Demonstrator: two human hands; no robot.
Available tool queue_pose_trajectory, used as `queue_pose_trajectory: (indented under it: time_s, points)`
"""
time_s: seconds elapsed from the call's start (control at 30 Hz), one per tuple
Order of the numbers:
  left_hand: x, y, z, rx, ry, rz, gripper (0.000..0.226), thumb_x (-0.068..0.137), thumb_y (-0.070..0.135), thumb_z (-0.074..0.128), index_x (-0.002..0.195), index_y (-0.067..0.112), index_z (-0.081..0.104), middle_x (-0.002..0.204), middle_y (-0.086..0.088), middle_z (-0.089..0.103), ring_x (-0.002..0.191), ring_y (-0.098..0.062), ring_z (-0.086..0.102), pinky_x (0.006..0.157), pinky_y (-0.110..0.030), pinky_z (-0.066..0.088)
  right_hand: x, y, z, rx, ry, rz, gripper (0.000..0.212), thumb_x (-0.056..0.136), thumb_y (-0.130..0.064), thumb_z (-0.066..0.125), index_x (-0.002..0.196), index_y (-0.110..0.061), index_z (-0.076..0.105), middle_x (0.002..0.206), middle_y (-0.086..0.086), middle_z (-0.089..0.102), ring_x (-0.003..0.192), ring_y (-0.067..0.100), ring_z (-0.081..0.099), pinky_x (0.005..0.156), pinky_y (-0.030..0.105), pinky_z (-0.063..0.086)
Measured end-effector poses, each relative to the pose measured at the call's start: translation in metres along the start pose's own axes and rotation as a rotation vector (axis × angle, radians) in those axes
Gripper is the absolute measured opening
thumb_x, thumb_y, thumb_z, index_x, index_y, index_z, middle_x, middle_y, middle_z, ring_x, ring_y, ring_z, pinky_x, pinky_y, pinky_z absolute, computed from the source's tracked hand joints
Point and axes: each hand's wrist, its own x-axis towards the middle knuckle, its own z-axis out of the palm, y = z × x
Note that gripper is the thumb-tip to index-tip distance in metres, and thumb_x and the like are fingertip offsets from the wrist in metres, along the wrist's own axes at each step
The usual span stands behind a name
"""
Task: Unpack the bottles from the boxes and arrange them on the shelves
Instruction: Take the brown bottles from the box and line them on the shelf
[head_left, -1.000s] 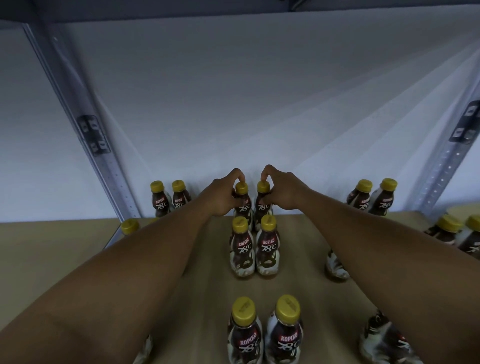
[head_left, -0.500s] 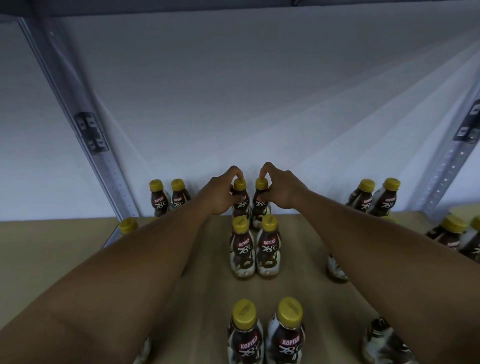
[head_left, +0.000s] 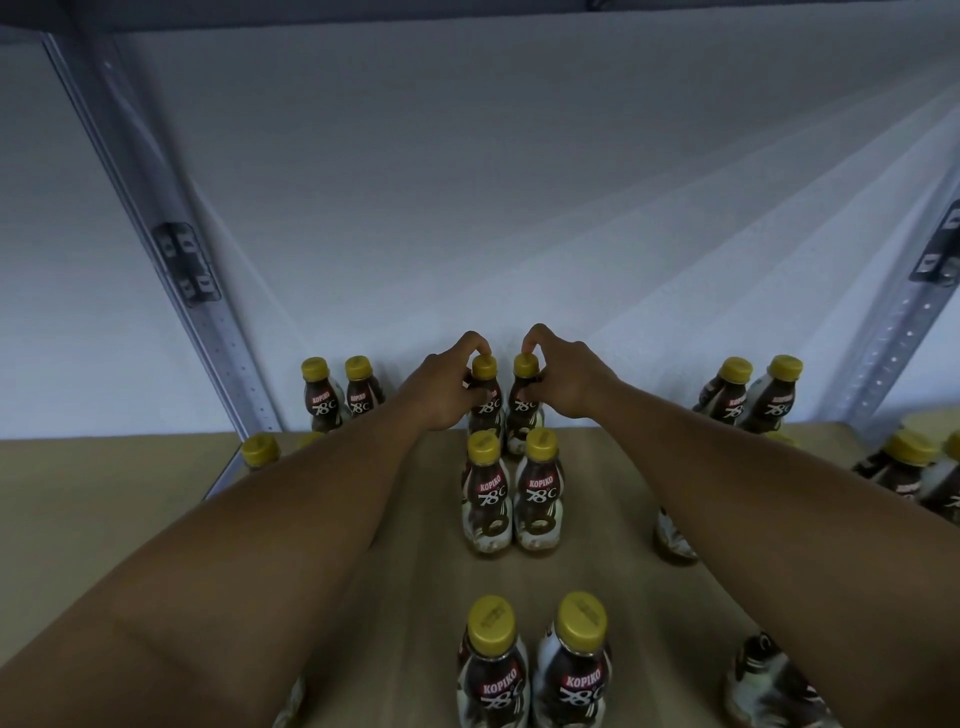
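Shelf (head_left: 597, 525), back row: left hand (head_left: 447, 387) grips the left Kopiko bottle (head_left: 484, 368); right hand (head_left: 566, 376) grips the right Kopiko bottle (head_left: 525, 366).

The left hand (head_left: 441, 387) and right hand (head_left: 569, 382) are bare, as are both forearms (head_left: 270, 530).

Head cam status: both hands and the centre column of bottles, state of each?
Left rear brown plastic yellow-capped bottle: upright, held.
Right rear brown plastic yellow-capped bottle: upright, held.
Left hand: grip curled round left rear bottle's neck.
Right hand: grip curled round right rear bottle's neck.
Middle bottle pair: upright, untouched.
Front bottle pair: upright, untouched.
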Motion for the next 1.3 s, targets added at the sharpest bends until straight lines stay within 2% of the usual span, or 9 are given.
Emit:
queue_pose_trajectory:
  time_s: [0.13,0.33,0.5,0.6,0.73,0.93,1.0,1.13,1.3]
  points:
    - [-0.001,-0.002,0.001,0.015,0.012,-0.01,0.044,0.092,0.025,0.074,0.118,0.04,0.042,0.107,-0.007,0.069,0.093,-0.027,0.068,0.087,-0.053,0.057,0.0,0.001,0.0,0.015,0.003,0.0,0.051,0.085,-0.021,0.078,0.121,-0.025,0.042,0.093,0.008,0.066,0.079,0.024,0.063,0.068,0.034,0.049]
    - [-0.003,-0.002,-0.003,0.002,-0.012,-0.028,0.043,0.091,0.028,0.075,0.12,0.037,0.045,0.112,-0.007,0.069,0.096,-0.026,0.068,0.09,-0.051,0.057,-0.003,0.002,0.0,0.046,-0.013,0.022,0.052,0.085,-0.023,0.079,0.121,-0.027,0.042,0.095,0.009,0.068,0.085,0.027,0.066,0.08,0.041,0.055]
    - [-0.007,0.006,-0.016,0.071,0.017,-0.041,0.054,0.092,0.036,0.073,0.139,0.032,0.046,0.132,-0.012,0.061,0.112,-0.026,0.062,0.096,-0.041,0.052,-0.012,0.001,-0.013,0.057,-0.014,0.012,0.056,0.089,-0.033,0.076,0.134,-0.026,0.045,0.11,0.008,0.066,0.102,0.025,0.063,0.089,0.038,0.052]
    - [-0.009,0.018,-0.027,0.102,0.074,-0.018,0.05,0.094,0.039,0.07,0.138,0.028,0.05,0.135,-0.011,0.06,0.109,-0.024,0.062,0.09,-0.034,0.049,-0.02,0.0,-0.03,0.052,-0.009,0.005,0.049,0.089,-0.04,0.075,0.129,-0.025,0.052,0.11,0.007,0.068,0.1,0.023,0.064,0.089,0.036,0.052]
    - [-0.009,0.053,-0.038,0.14,0.155,0.068,0.034,0.094,0.037,0.069,0.125,0.024,0.06,0.126,-0.006,0.063,0.103,-0.022,0.062,0.086,-0.03,0.047,-0.036,0.004,-0.065,0.04,0.043,-0.007,0.034,0.088,-0.043,0.075,0.114,-0.025,0.06,0.108,0.001,0.07,0.077,0.014,0.062,0.076,0.03,0.05]
    - [-0.003,0.125,-0.024,0.164,0.182,0.199,0.016,0.094,0.038,0.067,0.103,0.025,0.067,0.095,0.007,0.069,0.085,-0.012,0.065,0.076,-0.026,0.049,-0.069,0.031,-0.128,-0.059,0.135,0.012,0.028,0.089,-0.041,0.074,0.107,-0.021,0.065,0.111,0.002,0.07,0.087,0.019,0.065,0.083,0.035,0.054]
    - [-0.001,0.144,-0.013,0.131,0.171,0.224,0.011,0.094,0.037,0.066,0.097,0.026,0.068,0.092,0.007,0.069,0.082,-0.009,0.065,0.074,-0.026,0.05,-0.079,0.046,-0.145,-0.079,0.148,0.029,0.027,0.089,-0.04,0.074,0.106,-0.021,0.066,0.113,0.002,0.069,0.083,0.017,0.062,0.079,0.031,0.051]
    - [0.007,0.181,0.015,0.095,0.139,0.257,0.009,0.095,0.033,0.066,0.093,0.026,0.069,0.092,0.006,0.07,0.079,-0.007,0.064,0.071,-0.025,0.051,-0.098,0.082,-0.174,-0.123,0.173,0.09,0.022,0.09,-0.04,0.072,0.1,-0.021,0.066,0.114,0.001,0.067,0.081,0.017,0.061,0.082,0.032,0.051]
    - [0.025,0.208,0.055,0.065,0.064,0.233,0.01,0.095,0.034,0.067,0.093,0.024,0.07,0.091,0.003,0.07,0.079,-0.014,0.065,0.069,-0.027,0.052,-0.114,0.13,-0.192,-0.097,0.2,0.177,0.018,0.089,-0.037,0.074,0.095,-0.022,0.066,0.098,0.004,0.073,0.074,0.019,0.069,0.075,0.033,0.057]
